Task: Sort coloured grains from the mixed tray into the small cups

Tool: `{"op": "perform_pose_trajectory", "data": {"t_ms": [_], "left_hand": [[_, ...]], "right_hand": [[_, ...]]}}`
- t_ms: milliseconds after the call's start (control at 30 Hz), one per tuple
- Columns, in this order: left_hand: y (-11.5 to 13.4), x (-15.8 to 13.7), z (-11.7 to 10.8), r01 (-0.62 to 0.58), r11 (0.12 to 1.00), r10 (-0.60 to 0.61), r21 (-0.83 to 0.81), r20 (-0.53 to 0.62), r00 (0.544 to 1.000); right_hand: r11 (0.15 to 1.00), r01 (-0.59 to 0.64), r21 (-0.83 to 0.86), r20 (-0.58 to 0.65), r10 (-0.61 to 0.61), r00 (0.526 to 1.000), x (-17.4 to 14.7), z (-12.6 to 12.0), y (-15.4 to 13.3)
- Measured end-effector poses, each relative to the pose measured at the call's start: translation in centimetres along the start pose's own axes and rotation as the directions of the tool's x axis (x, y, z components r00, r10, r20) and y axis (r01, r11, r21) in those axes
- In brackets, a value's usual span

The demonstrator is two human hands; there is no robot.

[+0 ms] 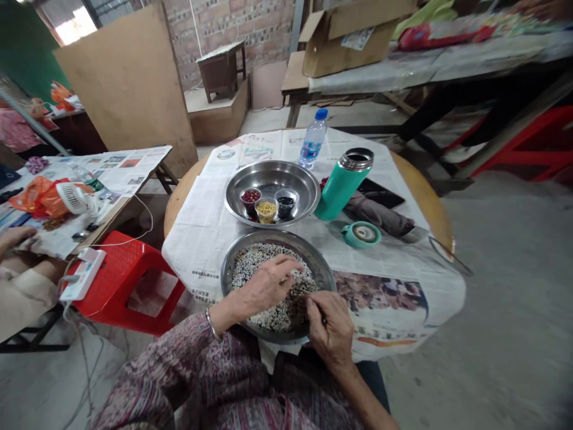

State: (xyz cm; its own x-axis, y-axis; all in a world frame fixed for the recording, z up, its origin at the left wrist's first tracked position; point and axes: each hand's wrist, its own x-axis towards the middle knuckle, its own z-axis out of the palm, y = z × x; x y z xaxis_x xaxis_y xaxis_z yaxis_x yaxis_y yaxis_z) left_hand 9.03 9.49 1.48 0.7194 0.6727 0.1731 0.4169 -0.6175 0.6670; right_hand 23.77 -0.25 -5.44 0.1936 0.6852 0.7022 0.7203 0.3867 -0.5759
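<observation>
Hands [295, 304] in near bowl [233, 263] of grains [255, 260]

Near bowl [277, 239] sits at the table's [425, 197] near edge, grains [257, 260] in it, both hands over it: left hand [266, 286], right hand [331, 328]. Just beyond, far bowl [273, 173] holds 3 cups [267, 210]. Flask [342, 185] stands right of it, lid [362, 234] nearer, bottle [313, 138] behind. Stool [120, 280] left.

Both bowls, the near one [230, 258] and the far one [304, 185], are shiny metal. Matt newspaper [197, 233] covers the table. The teal flask [341, 186] looks smooth, probably painted metal.
</observation>
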Motion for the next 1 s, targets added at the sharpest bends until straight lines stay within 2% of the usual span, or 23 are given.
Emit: {"op": "perform_pose_trajectory", "data": {"t_ms": [67, 200, 267, 333, 400, 500, 600, 667, 733, 833, 1000], "left_hand": [[-0.1, 0.4, -0.7, -0.011, 0.994, 0.011, 0.104, -0.004, 1.0], [0.3, -0.5, -1.2, 0.034, 0.924, -0.111, 0.381, 0.181, 0.977], [0.5, -1.1, -0.8, -0.033, 0.909, -0.096, 0.416, 0.286, 0.953], [0.5, -1.7, -0.3, -0.131, 0.912, -0.032, 0.39, 0.384, 0.923], [0.0, -2.1, -0.4, -0.163, 0.913, -0.014, 0.375, 0.427, 0.904], [-1.1, -2.5, -1.5, -0.073, 0.901, -0.09, 0.428, 0.348, 0.933], [-2.0, -2.5, -3.2, 0.032, 0.888, -0.116, 0.459, 0.156, 0.981], [-2.2, -2.5, -3.9, 0.089, 0.871, -0.127, 0.483, 0.048, 0.991], [-2.2, -2.4, -4.1, 0.168, 0.834, -0.194, 0.525, -0.004, 0.981], [-1.9, -2.3, -3.6, 0.258, 0.803, -0.324, 0.538, 0.03, 0.946], [-0.2, -3.0, -3.7, 0.247, 0.865, -0.379, 0.436, 0.247, 0.892]], "right_hand": [[1.0, -0.005, 0.012, 0.003, 0.005, 1.0, 0.0, 0.0, 0.0], [1.0, -0.008, 0.014, 0.003, 0.008, 1.0, -0.1, 0.1, 0.1], [1.0, -0.01, 0.01, 0.007, 0.01, 1.0, -0.1, 0.1, 0.1], [1.0, -0.008, 0.007, 0.011, 0.008, 1.0, -0.2, 0.1, 0.1], [1.0, -0.002, 0.005, 0.009, 0.002, 1.0, -0.1, 0.1, 0.1], [1.0, 0.002, -0.001, 0.005, -0.002, 1.0, -0.1, 0.1, 0.0], [1.0, 0.0, -0.003, 0.009, 0.0, 1.0, -0.1, 0.1, 0.0], [1.0, -0.001, 0.0, 0.014, 0.001, 1.0, -0.2, 0.1, 0.0], [1.0, 0.003, 0.001, 0.014, -0.003, 1.0, -0.2, 0.1, 0.1], [1.0, 0.0, 0.002, 0.011, 0.0, 1.0, -0.3, 0.1, 0.1], [1.0, -0.017, 0.008, 0.015, 0.017, 1.0, -0.3, 0.1, 0.2]]}}
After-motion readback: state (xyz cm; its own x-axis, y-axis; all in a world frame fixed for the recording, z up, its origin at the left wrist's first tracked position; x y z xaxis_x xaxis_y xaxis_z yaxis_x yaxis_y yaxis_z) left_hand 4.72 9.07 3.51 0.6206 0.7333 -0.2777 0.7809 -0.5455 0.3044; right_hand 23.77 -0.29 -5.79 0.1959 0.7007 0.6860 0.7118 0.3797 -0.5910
